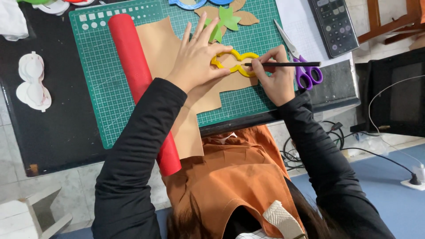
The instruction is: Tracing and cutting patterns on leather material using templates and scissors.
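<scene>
At the far left of the dark desk lies a small stack of white cut-out shapes, well apart from the work. To its right a green cutting mat covers the middle of the desk. A red roll of sheet material lies across the mat at a slant, its near end hanging over the desk's edge. Just beside the roll, a tan sheet is spread flat on the mat and also droops over the near edge.

The left hand rests on the tan sheet, fingers spread and flat, open, with the thumb and fingertips pressing down on a yellow frame-shaped cut-out that lies on the sheet. Beyond it, at the far edge of the mat, sit a brown leaf shape with a green leaf piece on top, and part of a blue frame cut-out.

The right hand is closed around a black pencil, whose tip touches the yellow cut-out's right side. Right of this hand, purple-handled scissors lie partly on white paper. A dark calculator sits farther right.
</scene>
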